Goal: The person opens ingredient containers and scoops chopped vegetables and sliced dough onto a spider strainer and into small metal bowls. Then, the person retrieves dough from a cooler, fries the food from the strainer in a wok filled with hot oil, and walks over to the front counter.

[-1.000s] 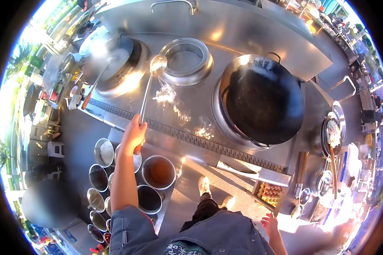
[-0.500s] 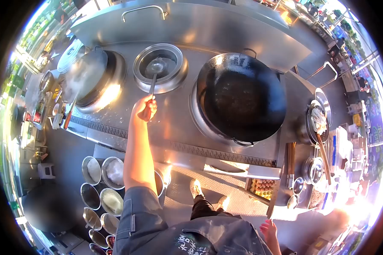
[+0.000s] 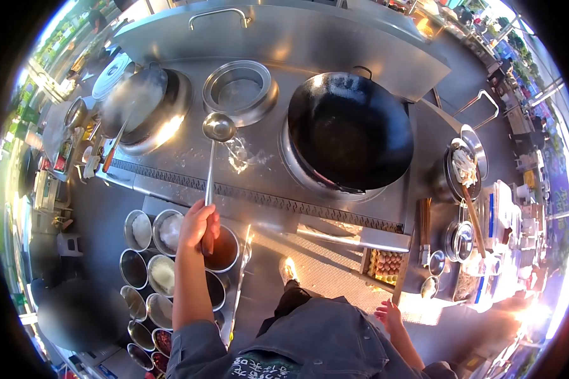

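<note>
My left hand is wrapped round the handle of a metal ladle. The ladle's round bowl hangs over the steel stove top, just in front of the round metal pot. A wet splash glistens beside the ladle. To the right of it sits a large dark wok, with nothing visible inside. Low at my side, my right hand holds nothing, its fingers apart.
Steam rises from another wok on the left. Several seasoning containers stand below my left arm. At the right are a strainer with pale food and a tray of eggs. A steel splashback closes off the back.
My left hand has drawn the ladle out of the round pot and back towards me. A wet splash now shows on the stove top. My right hand has risen slightly.
</note>
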The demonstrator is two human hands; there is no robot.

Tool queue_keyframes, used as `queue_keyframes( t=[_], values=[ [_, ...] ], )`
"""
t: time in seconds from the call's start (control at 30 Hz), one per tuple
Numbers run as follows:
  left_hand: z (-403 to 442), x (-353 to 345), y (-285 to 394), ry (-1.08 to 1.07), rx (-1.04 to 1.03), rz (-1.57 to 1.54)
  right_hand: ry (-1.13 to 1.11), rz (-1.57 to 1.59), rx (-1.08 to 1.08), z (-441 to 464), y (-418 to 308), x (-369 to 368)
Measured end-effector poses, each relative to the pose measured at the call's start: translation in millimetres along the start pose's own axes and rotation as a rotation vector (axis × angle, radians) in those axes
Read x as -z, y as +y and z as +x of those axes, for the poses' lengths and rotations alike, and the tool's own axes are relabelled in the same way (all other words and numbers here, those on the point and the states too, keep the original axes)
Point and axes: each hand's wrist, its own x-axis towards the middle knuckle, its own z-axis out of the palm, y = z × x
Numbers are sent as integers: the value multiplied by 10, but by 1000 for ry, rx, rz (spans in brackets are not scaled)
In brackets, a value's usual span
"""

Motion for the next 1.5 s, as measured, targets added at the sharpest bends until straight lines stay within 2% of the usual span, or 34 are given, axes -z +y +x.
queue_keyframes(
  t=[0.07, 0.13, 0.2, 0.27, 0.3, 0.33, 0.4, 0.43, 0.47, 0.53, 0.57, 0.6, 0.67, 0.7, 0.8, 0.87, 0.9, 0.93, 0.97, 1.0, 1.03, 1.07, 1.13, 1.2, 1.27, 1.33, 1.4, 1.5],
  values=[
    [-132, 72, -318, -15, 22, 154, 7, -46, 32, 45, -41, -50],
    [-320, -39, -592, 32, 89, 458, -10, -48, 43, 81, -39, -62],
    [-451, -52, -1116, 138, -25, 698, -27, -51, 46, 71, 9, -6],
    [-706, -144, -1470, 220, -465, 1154, -49, -26, 40, 90, 79, 74],
    [-947, -429, -1437, 258, -360, 1093, -54, -32, 35, 103, 146, 145],
    [-898, -328, -1830, 334, -595, 1197, -58, -39, 29, 121, 217, 226],
    [-1140, -724, -1863, 281, -173, 775, -70, -24, 24, 165, 372, 403],
    [-1014, -630, -2202, 232, -213, 543, -83, -16, 19, 194, 463, 499],
    [-893, -621, -2347, 223, -222, 550, -85, -3, 24, 225, 550, 595],
    [-760, -632, -2559, 63, -46, 68, -101, 21, 9, 256, 750, 803],
    [-724, -664, -2670, 81, -46, -36, -104, 60, 0, 284, 860, 897],
    [-692, -648, -2751, 26, -50, -57, -101, 73, -2, 276, 943, 979],
    [-622, -681, -2878, 56, 13, -108, -100, 70, 0, 240, 1105, 1131],
    [-617, -699, -2893, 24, 27, -71, -99, 79, -8, 196, 1168, 1208],
    [-430, -667, -2961, 106, 88, 46, -100, 142, -46, 145, 1351, 1374],
    [-48, -289, -3176, -25, 106, 70, -52, 169, -50, 98, 1387, 1423],
    [-26, -380, -3080, 85, -33, 442, -34, 135, -56, 68, 1379, 1434],
    [279, -108, -3314, 348, -353, 1078, -16, 103, -62, 37, 1340, 1440],
    [131, -316, -3148, 489, -563, 1288, 12, 140, -57, 13, 1291, 1448],
    [-310, -857, -2776, 471, -683, 1234, 48, 102, -35, -12, 1240, 1441],
    [-243, -817, -2815, 428, -768, 1226, 79, 60, -15, -32, 1181, 1416],
    [-459, -1113, -2679, 314, -791, 1166, 97, 87, -15, -48, 1127, 1393],
    [-515, -1368, -2778, -15, -387, 830, 149, 121, 51, -36, 970, 1389],
    [-748, -1952, -2831, -355, -218, 639, 179, 138, 83, -99, 759, 1363],
    [-890, -2590, -2914, -632, -58, 579, 202, 197, 140, -174, 581, 1352],
    [-1096, -3390, -2794, -846, 215, 336, 174, 220, 158, -126, 585, 1420],
    [-1211, -4155, -2812, -951, 445, 171, 141, 238, 179, -92, 643, 1525],
    [-1322, -5221, -2933, -1004, 574, -20, 134, 335, 134, -39, 792, 1677]
  ],
)
